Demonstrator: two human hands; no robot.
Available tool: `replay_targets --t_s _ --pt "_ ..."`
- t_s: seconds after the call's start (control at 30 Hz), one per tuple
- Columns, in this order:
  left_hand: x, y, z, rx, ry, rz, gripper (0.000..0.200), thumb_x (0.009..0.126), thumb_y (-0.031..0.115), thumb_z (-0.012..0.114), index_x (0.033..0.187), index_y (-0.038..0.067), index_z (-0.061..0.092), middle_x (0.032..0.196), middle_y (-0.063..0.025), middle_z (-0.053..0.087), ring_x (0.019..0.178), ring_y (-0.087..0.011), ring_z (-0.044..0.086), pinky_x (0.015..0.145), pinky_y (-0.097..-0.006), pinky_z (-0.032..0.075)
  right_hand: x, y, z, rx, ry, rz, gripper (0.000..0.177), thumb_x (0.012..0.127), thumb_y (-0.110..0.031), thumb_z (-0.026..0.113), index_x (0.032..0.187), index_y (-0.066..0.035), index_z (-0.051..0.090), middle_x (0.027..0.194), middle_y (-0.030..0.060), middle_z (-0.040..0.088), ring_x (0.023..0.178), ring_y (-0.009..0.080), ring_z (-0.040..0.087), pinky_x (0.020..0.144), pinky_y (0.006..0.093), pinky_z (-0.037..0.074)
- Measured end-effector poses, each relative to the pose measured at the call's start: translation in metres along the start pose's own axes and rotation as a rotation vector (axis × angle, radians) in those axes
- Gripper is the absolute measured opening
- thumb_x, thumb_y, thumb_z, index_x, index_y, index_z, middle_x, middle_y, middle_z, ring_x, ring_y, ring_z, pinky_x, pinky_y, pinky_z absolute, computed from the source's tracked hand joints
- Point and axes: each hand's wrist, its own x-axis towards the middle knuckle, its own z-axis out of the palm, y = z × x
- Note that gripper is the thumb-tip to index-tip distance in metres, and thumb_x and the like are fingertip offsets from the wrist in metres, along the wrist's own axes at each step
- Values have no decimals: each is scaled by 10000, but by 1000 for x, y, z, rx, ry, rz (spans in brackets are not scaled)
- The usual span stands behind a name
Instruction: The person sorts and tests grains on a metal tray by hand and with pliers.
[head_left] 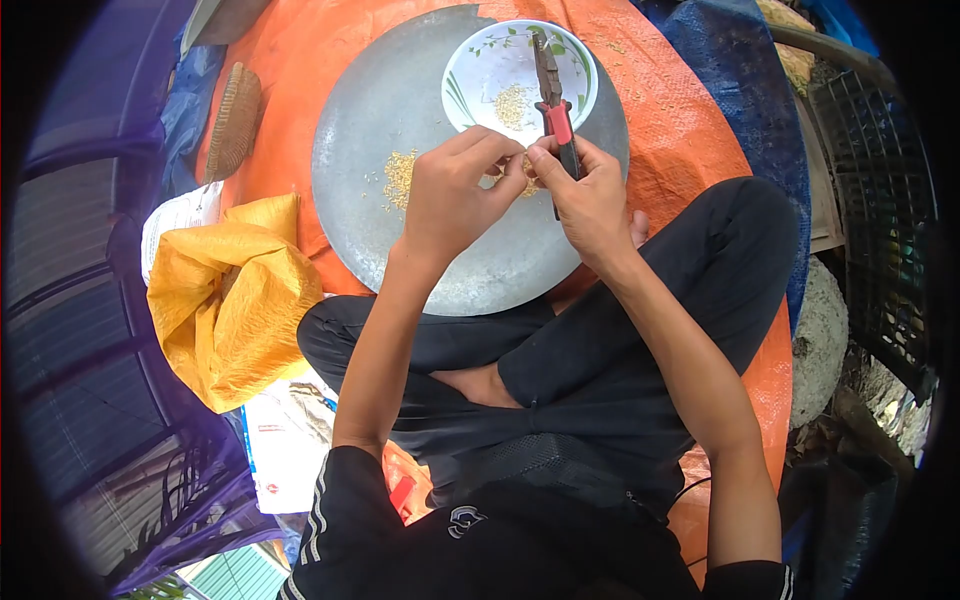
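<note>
My right hand (588,200) is closed around pliers (558,122) with red and black handles; their dark jaws point up over the bowl. Thumb and fingertips of my left hand (462,188) are pinched together close to my right thumb, and whatever they hold is too small to make out. Both hands are above a round grey metal tray (350,150). On it stands a white bowl (455,85) with green leaf patterns, holding some small golden grains (511,106). A pile of similar grains (400,177) lies left of my left hand, and more show partly behind my fingers.
An orange tarp (690,110) lies under the tray and my crossed legs. To the left are a yellow sack (230,310) and a ribbed tan object (234,122). A blue tarp (735,90), a stone (820,345) and a black plastic lattice (880,210) border the right side.
</note>
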Motion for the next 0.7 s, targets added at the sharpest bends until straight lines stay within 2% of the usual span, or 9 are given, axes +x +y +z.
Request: replay_targets --t_s 0.13,0.33,0.4,0.5,0.7 --pt "2 3 -3 -92 -31 -107 66 789 -15 720 853 0 717 776 -85 712 668 -158 716 609 -260 544 -2 -5 1 -69 3 -15 183 941 -168 675 912 13 668 686 -37 553 638 37 447 557 252 363" --pt "2 2 -4 -192 -49 -217 39 796 -8 708 834 -16 712 770 -95 716 671 -155 718 624 -262 540 -5 -10 1 -217 18 -32 171 919 -148 684 927 23 665 727 39 576 631 96 496 570 294 399" --pt "3 1 -5 -194 -60 -219 36 795 -5 706 829 -17 708 767 -92 714 672 -154 716 626 -263 540 -5 -10 2 -277 30 -108 189 915 -148 688 932 38 663 794 81 612 652 143 545 603 325 431" --pt "3 0 -5 -188 -73 -201 28 789 -2 704 811 -17 695 750 -84 700 662 -147 699 619 -262 532 -5 -11 2 -303 34 -100 190 912 -146 691 930 41 665 828 103 628 678 168 571 628 340 446" --pt "7 -1 0 -117 -58 -101 66 752 -7 698 745 -14 633 698 -66 648 605 -125 617 575 -267 494 -5 -11 3 -268 43 -77 183 916 -146 686 922 36 665 806 105 611 672 159 562 616 340 438"
